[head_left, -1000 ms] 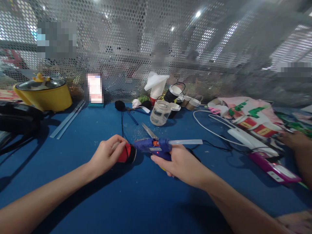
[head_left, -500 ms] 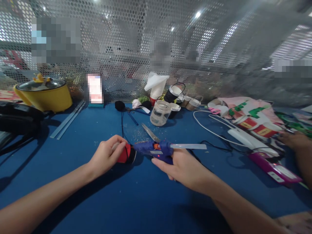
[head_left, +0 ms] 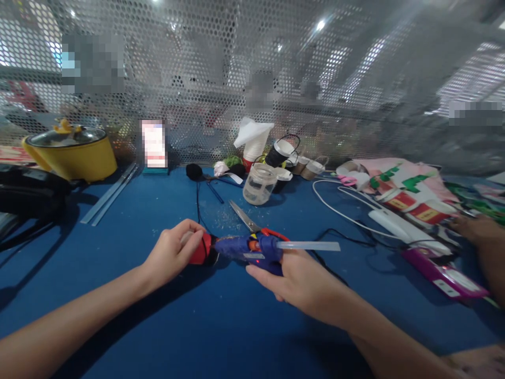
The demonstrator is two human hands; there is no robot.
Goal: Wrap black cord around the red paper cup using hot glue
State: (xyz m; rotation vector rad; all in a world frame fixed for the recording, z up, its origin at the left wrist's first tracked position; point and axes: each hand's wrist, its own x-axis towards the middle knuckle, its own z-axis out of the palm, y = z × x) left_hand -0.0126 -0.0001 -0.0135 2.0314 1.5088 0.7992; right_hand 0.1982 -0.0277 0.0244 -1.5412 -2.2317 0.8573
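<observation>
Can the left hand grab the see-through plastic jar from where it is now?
Probably not right away. The left hand is wrapped around a small red and black object on the blue table. The clear plastic jar stands farther back, with bare table between them, so the path looks free once that hand lets go.

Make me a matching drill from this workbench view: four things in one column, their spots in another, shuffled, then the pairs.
Things
1. glue gun
2. red and black piece
3. yellow pot
4. clear jar

Places
A. far left, by the mesh wall
B. in the right hand
C. standing behind the scissors
D. in the left hand

Pairs: 1-B, 2-D, 3-A, 4-C
</observation>
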